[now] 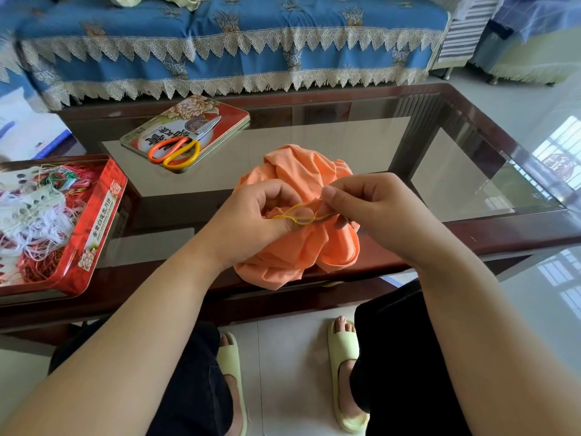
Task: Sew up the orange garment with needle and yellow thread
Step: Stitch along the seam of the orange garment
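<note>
Orange garment (301, 215), bunched into a rumpled heap at the near edge of the glass-topped table (345, 140), its lower folds hanging over the dark wooden rim toward the person's knees. The heap runs roughly from the far side of the table to the near one, with no clear long axis otherwise.

Left hand (254, 218), fingers curled, thumb pressed down on a fold of the garment at the heap's left side; the cloth is gripped between thumb and fingers.

Right hand (374, 209), at the heap's right side, thumb and forefinger pinched together over the cloth. A thin needle (320, 187) shows just beyond the thumb tip, pointing away from the person and slightly left; its lower part is hidden by the fingers, so the exact grip cannot be told.

Yellow thread (298, 217), lying in a loose loop across the garment between the two hands, its long axis running left to right, from the left thumb to the right fingers.

Elsewhere: a flat red tin lid (217, 114) near the far left of the table, carrying scissors (179, 146) with orange and yellow handles, blades pointing to the far right; an open red tin (94, 221) at the left edge, filled with tangled threads; a blue sofa cover (220, 51) with lace trim beyond the table.
</note>
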